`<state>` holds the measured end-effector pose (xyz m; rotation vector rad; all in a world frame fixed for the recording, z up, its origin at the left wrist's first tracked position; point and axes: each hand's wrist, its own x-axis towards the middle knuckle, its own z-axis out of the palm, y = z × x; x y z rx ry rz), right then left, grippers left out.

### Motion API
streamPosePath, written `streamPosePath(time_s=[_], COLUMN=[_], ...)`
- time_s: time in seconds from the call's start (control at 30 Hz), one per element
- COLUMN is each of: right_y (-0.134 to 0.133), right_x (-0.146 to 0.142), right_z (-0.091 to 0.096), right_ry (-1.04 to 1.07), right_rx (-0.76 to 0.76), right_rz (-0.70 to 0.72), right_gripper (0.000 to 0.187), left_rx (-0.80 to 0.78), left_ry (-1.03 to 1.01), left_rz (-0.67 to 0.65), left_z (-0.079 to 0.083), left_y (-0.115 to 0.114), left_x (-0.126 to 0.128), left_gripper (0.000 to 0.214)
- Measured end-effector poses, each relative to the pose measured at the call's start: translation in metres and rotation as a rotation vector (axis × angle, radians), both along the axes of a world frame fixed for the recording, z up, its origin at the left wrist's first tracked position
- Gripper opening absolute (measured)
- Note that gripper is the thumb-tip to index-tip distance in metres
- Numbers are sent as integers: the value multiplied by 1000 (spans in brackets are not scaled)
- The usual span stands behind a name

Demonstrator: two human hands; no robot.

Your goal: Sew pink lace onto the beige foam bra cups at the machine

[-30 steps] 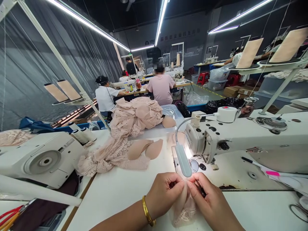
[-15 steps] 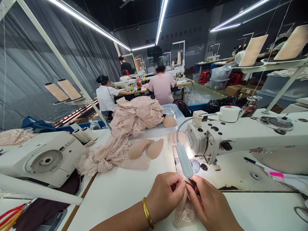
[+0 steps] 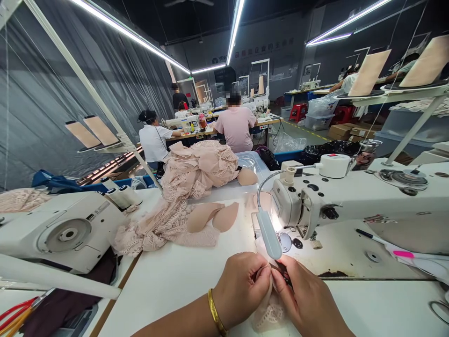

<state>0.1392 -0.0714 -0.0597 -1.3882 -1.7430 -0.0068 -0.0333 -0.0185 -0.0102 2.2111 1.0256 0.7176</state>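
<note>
Pale pink lace fabric (image 3: 271,314) hangs between my two hands at the table's front, below the lamp head. My left hand (image 3: 243,285), with a gold bangle at the wrist, pinches the cloth between thumb and curled fingers. Against it, my right hand (image 3: 301,292) is closed on the same cloth. A dark tool (image 3: 283,270) shows between the right thumb and fingers; most of it is hidden, so its kind is unclear. The grey lamp head (image 3: 270,236) hangs just above the fingertips. Beyond it stands a white sewing machine (image 3: 298,201).
A heap of beige lace (image 3: 199,168) rests on a clear plastic bin (image 3: 257,164), with moulded cups (image 3: 224,217) at its front. Another machine (image 3: 70,234) stands left. A black-tipped pen (image 3: 366,234) lies right. Co-workers sit ahead, one in a pink shirt (image 3: 235,124).
My hands hold nearly the same pose and place, and the lace below them has shifted slightly. In the background, a standing person has moved a little.
</note>
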Motion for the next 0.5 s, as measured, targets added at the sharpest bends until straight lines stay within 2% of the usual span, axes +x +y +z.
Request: streamPosePath(time_s=[0.2,0.5], right_y=[-3,-2], right_x=[0,-1], right_z=[1,-2], right_ry=[-15,4], right_rx=[-54,-48], right_rz=[15,0], right_gripper=[21,28], left_rx=[-34,16], left_ry=[17,26], left_rz=[9,-8], left_z=[3,2], left_y=[0,-1], left_x=[-1,-1], left_gripper=[27,26])
